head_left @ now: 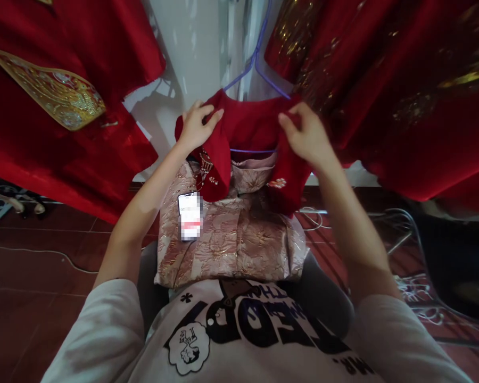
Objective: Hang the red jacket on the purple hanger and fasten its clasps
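Observation:
A short red jacket [251, 122] with beaded embroidery hangs on a purple wire hanger [255, 58] in front of me. My left hand [197, 125] grips its left shoulder, thumb and fingers closed on the cloth. On the other side my right hand [305, 130] pinches the right shoulder the same way. Between the jacket's open front edges the hanger's lower bar shows. A pink and gold brocade garment [219, 250] lies over my lap beneath it. On that brocade rests a phone [189, 218] with its screen lit, partly blurred out.
Red embroidered garments hang at the left [115, 48] and the right [367, 96]. A black chair [455, 260] stands at the right, with white hangers [415, 298] near the floor. Shoes [19, 205] sit at far left, and a thin cable [64, 255] crosses the tiles.

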{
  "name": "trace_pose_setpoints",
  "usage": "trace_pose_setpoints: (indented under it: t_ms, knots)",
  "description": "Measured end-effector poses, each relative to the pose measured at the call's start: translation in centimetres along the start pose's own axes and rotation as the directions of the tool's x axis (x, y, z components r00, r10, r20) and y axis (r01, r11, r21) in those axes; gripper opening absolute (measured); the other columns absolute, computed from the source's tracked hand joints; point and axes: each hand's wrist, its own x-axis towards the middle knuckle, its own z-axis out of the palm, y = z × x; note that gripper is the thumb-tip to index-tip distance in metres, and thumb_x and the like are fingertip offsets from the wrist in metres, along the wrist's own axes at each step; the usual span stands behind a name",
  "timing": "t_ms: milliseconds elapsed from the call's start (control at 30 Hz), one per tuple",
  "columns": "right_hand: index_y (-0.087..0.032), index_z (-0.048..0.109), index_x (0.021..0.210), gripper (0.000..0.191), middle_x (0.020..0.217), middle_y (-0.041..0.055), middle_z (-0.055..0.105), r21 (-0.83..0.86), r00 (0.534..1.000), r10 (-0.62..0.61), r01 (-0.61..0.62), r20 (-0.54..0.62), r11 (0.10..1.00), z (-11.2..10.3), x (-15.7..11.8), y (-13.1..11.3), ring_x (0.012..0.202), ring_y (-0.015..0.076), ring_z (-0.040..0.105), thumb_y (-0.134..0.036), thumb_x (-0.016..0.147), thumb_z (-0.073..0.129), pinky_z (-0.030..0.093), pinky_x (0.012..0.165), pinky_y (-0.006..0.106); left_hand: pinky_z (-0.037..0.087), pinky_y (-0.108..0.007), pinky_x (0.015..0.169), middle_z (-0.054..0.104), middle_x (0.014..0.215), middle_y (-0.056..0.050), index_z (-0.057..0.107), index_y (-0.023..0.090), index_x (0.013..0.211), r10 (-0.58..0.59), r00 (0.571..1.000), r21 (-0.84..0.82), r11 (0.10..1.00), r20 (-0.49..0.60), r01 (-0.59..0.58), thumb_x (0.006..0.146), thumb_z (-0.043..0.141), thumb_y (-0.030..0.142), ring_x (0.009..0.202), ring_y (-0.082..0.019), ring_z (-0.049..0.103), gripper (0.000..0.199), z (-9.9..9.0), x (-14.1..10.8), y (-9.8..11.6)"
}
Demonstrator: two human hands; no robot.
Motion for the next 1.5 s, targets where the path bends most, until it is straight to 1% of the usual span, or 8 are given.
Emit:
trace_pose_setpoints:
  t_ms: [167,400,600,733,1000,1133,1300,1500]
  knots:
    - [-0.028,0.058,0.108,0.037,0.1,0.0058,0.064,0.054,0.99,-0.082,0.077,0.112,0.996,4.2,1.1,-3.2,0.101,0.0251,0.062,-0.064,0.102,0.05,0.053,0.096,0.04,0.041,-0.056,0.103,0.061,0.089,-0.01,0.055,0.026,0.07,0.032,0.995,0.055,0.998,-0.095,-0.027,0.098,0.057,0.065,0.111,-0.036,0.058,0.049,0.5,0.1,-1.0]
    - [-0.03,0.06,0.109,0.045,0.093,0.0042,0.061,0.054,0.989,-0.049,0.042,0.14,0.998,2.4,-1.6,-1.4,0.096,0.023,0.062,-0.073,0.095,0.056,0.054,0.088,0.036,0.034,-0.056,0.105,0.061,0.11,-0.015,0.064,0.03,0.085,0.103,0.966,0.09,0.992,-0.238,-0.084,0.098,0.04,0.079,0.13,-0.038,0.042,0.056,0.6,-2.1,0.8]
    - [-0.026,0.061,0.097,0.053,0.087,0.004,0.061,0.161,0.987,-0.119,0.101,0.106,0.982,4.9,-1.3,0.6,0.098,0.024,0.063,-0.078,0.094,0.052,0.056,0.092,0.041,0.048,-0.04,0.09,0.057,0.083,-0.006,0.059,0.025,0.09,0.186,0.982,-0.108,0.976,-0.043,-0.189,0.101,0.027,0.082,0.097,-0.028,0.064,0.066,3.7,-3.7,2.9]
    - [-0.023,0.062,0.1,0.06,0.093,0.004,0.063,0.403,0.97,-0.234,0.189,0.063,0.896,7.4,-0.8,1.3,0.104,0.0239,0.064,-0.082,0.093,0.049,0.059,0.095,0.043,0.052,-0.034,0.087,0.052,0.079,-0.002,0.057,0.022,0.089,0.225,0.972,-0.293,0.927,-0.063,-0.234,0.099,0.036,0.083,0.089,-0.021,0.066,0.065,5.3,-3.4,2.7]
    - [-0.025,0.066,0.105,0.061,0.101,0.0049,0.064,0.665,0.974,-0.176,0.038,0.142,0.746,7.3,-2.0,2.2,0.1,0.0196,0.066,-0.082,0.092,0.049,0.062,0.085,0.037,0.058,-0.028,0.076,0.063,0.088,-0.003,0.059,0.022,0.109,-0.021,0.997,-0.534,0.844,0.07,0.055,0.111,0.041,0.055,0.082,-0.016,0.07,0.038,6.6,-4.4,0.7]
    - [-0.027,0.067,0.117,0.056,0.108,0.0047,0.066,0.7,0.966,-0.221,0.064,0.136,0.711,7.6,-3.0,2.6,0.103,0.0199,0.066,-0.072,0.084,0.07,0.062,0.089,0.037,0.057,-0.028,0.083,0.065,0.101,-0.003,0.052,0.026,0.123,0.016,0.999,-0.534,0.845,0.038,0.007,0.103,0.065,0.035,0.093,-0.015,0.07,0.026,7.4,-5.6,-0.6]
    - [-0.027,0.067,0.119,0.056,0.109,0.0049,0.067,0.663,0.967,-0.241,0.126,0.084,0.738,8.5,-2.9,3.1,0.103,0.0198,0.067,-0.069,0.083,0.074,0.06,0.097,0.039,0.057,-0.024,0.077,0.063,0.098,-0.001,0.052,0.024,0.112,0.068,0.996,-0.515,0.857,0.062,-0.026,0.098,0.066,0.019,0.087,-0.012,0.068,0.021,8.0,-6.3,-0.4]
    - [-0.025,0.071,0.115,0.055,0.107,0.0042,0.071,0.585,0.988,-0.153,0.119,0.01,0.802,8.7,-2.6,3.0,0.1,0.0185,0.07,-0.068,0.082,0.076,0.062,0.094,0.037,0.056,-0.025,0.073,0.062,0.089,-0.002,0.059,0.021,0.106,0.149,0.989,-0.313,0.94,0.015,-0.137,0.094,0.07,0.019,0.081,-0.013,0.066,0.016,6.4,-6.7,1.5]
